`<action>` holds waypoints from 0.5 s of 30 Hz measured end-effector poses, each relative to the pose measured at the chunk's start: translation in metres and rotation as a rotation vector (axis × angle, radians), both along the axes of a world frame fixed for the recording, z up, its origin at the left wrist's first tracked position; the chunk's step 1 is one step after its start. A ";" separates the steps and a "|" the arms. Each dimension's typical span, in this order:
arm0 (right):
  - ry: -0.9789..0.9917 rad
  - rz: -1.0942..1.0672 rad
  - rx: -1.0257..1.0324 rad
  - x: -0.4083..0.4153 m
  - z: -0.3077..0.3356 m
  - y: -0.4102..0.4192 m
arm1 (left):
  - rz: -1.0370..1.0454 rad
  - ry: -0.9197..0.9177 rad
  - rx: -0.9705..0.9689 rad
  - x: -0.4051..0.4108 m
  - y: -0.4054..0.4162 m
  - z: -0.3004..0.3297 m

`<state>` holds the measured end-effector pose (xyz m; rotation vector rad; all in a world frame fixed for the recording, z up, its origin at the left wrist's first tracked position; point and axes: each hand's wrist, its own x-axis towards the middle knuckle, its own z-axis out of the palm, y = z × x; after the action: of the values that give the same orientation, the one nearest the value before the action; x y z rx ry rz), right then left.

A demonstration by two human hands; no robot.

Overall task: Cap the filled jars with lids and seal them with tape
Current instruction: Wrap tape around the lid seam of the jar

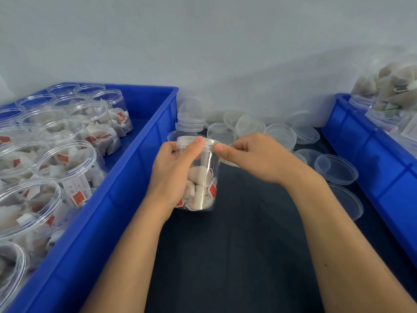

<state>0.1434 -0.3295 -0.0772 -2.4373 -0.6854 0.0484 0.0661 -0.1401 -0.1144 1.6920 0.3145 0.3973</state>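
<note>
A clear plastic jar (204, 188) packed with white tea bags with red tags is held above the dark table in the middle of the view. My left hand (174, 170) grips its side, the thumb lying up against the clear lid (211, 142) on top. My right hand (250, 158) pinches the right rim of that lid between thumb and fingers. Loose clear lids (336, 169) lie scattered behind and to the right of the jar. No tape can be made out.
A blue crate (126, 181) on the left holds several open filled jars (67, 161). A second blue crate (383, 163) on the right holds more jars heaped with tea bags. A stack of lids (190, 119) stands by the white wall.
</note>
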 end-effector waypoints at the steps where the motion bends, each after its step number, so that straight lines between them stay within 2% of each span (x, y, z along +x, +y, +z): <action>1: 0.020 0.007 -0.002 0.000 0.000 -0.001 | -0.013 -0.005 -0.005 0.000 -0.001 0.000; 12: 0.261 0.071 -0.020 0.001 0.003 -0.006 | -0.119 -0.087 -0.114 0.005 -0.002 -0.006; 15: 0.256 0.097 -0.058 0.002 0.004 -0.009 | -0.116 -0.090 -0.087 0.004 -0.003 -0.007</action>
<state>0.1451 -0.3385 -0.0737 -2.3941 -0.6922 0.4159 0.0706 -0.1429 -0.1213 1.5942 0.1641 0.3673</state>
